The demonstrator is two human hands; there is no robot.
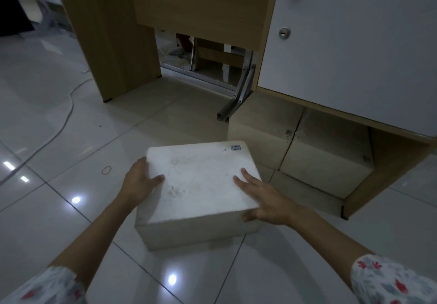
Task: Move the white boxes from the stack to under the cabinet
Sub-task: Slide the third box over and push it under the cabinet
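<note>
A white box [201,180] rests on the tiled floor in the middle of the view, a small label at its far right corner. My left hand [139,180] grips its left edge, thumb on the top. My right hand [262,199] lies flat on the right part of its top, thumb at the near right corner. To the right, the cabinet [354,55] with a white door stands raised off the floor. Beneath it sit other white boxes [326,152], side by side, just beyond the held box.
A wooden desk panel [111,34] stands at the left, with a gap behind it showing clutter. Metal brackets [236,100] lean at the cabinet's left corner. A white cable [61,121] and a rubber band [106,170] lie on the floor at the left.
</note>
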